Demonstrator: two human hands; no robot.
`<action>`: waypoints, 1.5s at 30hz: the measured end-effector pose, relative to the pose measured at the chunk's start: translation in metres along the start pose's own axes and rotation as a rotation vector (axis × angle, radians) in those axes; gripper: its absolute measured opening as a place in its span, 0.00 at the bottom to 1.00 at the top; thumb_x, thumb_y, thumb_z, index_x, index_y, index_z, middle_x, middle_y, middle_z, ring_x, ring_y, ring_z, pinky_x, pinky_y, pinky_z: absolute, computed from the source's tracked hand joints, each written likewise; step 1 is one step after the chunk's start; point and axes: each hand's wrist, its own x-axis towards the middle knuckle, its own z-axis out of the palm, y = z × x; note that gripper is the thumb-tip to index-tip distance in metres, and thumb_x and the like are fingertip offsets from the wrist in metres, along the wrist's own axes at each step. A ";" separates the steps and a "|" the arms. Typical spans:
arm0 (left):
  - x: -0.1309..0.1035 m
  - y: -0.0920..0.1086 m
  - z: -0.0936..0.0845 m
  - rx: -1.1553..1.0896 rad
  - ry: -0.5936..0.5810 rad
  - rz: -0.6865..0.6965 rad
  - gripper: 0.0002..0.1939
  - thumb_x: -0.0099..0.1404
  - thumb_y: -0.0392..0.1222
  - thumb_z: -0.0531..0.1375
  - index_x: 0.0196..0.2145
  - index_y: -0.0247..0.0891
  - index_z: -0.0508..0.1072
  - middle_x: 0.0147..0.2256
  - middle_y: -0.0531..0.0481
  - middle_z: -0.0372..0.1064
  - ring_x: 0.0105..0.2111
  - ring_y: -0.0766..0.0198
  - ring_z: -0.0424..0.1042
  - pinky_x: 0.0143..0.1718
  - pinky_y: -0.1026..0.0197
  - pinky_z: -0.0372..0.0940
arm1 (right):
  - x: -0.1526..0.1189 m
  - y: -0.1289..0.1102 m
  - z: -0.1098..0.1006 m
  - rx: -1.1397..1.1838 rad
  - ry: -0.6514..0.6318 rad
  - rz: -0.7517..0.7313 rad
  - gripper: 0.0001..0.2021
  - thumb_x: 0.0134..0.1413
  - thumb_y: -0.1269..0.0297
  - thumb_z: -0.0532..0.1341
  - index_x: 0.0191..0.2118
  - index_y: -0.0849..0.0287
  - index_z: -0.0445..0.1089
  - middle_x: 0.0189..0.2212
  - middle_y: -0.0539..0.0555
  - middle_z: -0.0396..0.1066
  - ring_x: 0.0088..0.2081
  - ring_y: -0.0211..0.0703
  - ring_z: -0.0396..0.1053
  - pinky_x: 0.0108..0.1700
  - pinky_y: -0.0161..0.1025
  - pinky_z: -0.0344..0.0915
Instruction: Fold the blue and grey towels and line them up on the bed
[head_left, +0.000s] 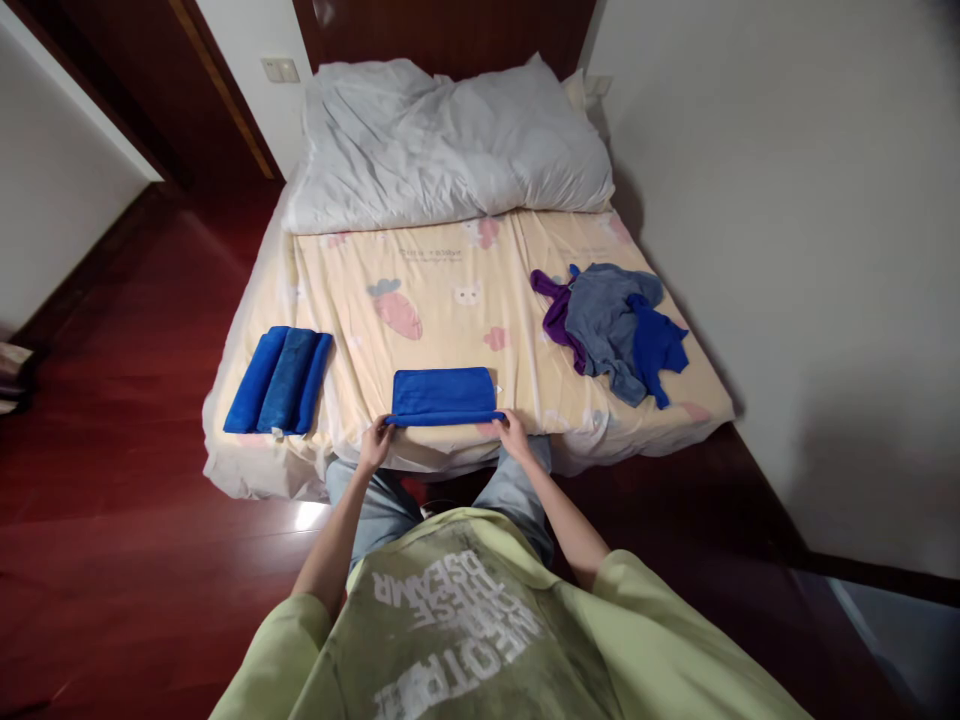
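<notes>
A blue towel (pixel 444 390) lies flat on the bed in front of me, its near edge rolled or folded over into a narrow strip. My left hand (pixel 376 442) pinches the left end of that strip. At the right end, my right hand (pixel 513 436) grips the same strip between thumb and fingers. To the left rest several rolled blue towels (pixel 286 380), side by side. A loose heap of crumpled cloths lies on the right: a grey-blue cloth (pixel 606 325), a purple cloth (pixel 561 315) and a bright blue cloth (pixel 658 345).
The bed (pixel 360 290) has a cream sheet printed with carrots and rabbits. A bunched white quilt (pixel 457 150) fills its head end. A white wall (pixel 795 250) runs close along the right side, and dark red floor (pixel 112 400) lies to the left.
</notes>
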 end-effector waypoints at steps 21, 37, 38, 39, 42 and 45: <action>0.036 0.014 0.001 0.199 0.039 -0.235 0.18 0.69 0.45 0.57 0.50 0.34 0.77 0.38 0.42 0.81 0.44 0.51 0.80 0.48 0.55 0.71 | 0.037 -0.022 0.001 -0.338 -0.032 0.321 0.12 0.70 0.59 0.58 0.48 0.59 0.76 0.43 0.61 0.80 0.47 0.53 0.77 0.51 0.41 0.69; 0.039 0.025 0.001 0.217 0.058 -0.230 0.16 0.68 0.44 0.59 0.50 0.35 0.78 0.38 0.42 0.82 0.44 0.51 0.81 0.51 0.56 0.70 | 0.035 -0.028 -0.001 -0.271 0.084 0.360 0.11 0.62 0.56 0.65 0.42 0.57 0.79 0.40 0.59 0.82 0.43 0.51 0.80 0.44 0.39 0.71; 0.039 0.025 0.001 0.216 0.061 -0.227 0.16 0.68 0.44 0.59 0.49 0.35 0.78 0.38 0.42 0.82 0.44 0.52 0.81 0.51 0.56 0.70 | 0.035 -0.028 -0.001 -0.277 0.086 0.359 0.11 0.62 0.56 0.65 0.41 0.57 0.78 0.40 0.58 0.82 0.43 0.51 0.80 0.44 0.39 0.71; 0.039 0.025 0.001 0.215 0.065 -0.223 0.16 0.68 0.44 0.60 0.49 0.35 0.78 0.38 0.42 0.82 0.44 0.52 0.81 0.50 0.56 0.70 | 0.034 -0.028 -0.001 -0.283 0.088 0.358 0.11 0.63 0.56 0.65 0.41 0.57 0.78 0.39 0.58 0.82 0.42 0.51 0.80 0.44 0.39 0.71; 0.040 0.022 0.003 0.216 0.079 -0.212 0.15 0.67 0.43 0.60 0.48 0.35 0.78 0.39 0.41 0.81 0.44 0.52 0.81 0.50 0.56 0.71 | 0.032 -0.028 -0.001 -0.308 0.091 0.335 0.10 0.63 0.56 0.65 0.42 0.56 0.77 0.38 0.57 0.81 0.42 0.51 0.79 0.45 0.41 0.71; 0.041 0.019 0.008 0.225 0.078 -0.184 0.15 0.68 0.43 0.60 0.49 0.35 0.77 0.38 0.42 0.81 0.42 0.53 0.80 0.48 0.56 0.71 | 0.030 -0.027 -0.003 -0.368 0.149 0.192 0.08 0.63 0.61 0.64 0.45 0.57 0.76 0.41 0.58 0.79 0.48 0.53 0.76 0.53 0.46 0.70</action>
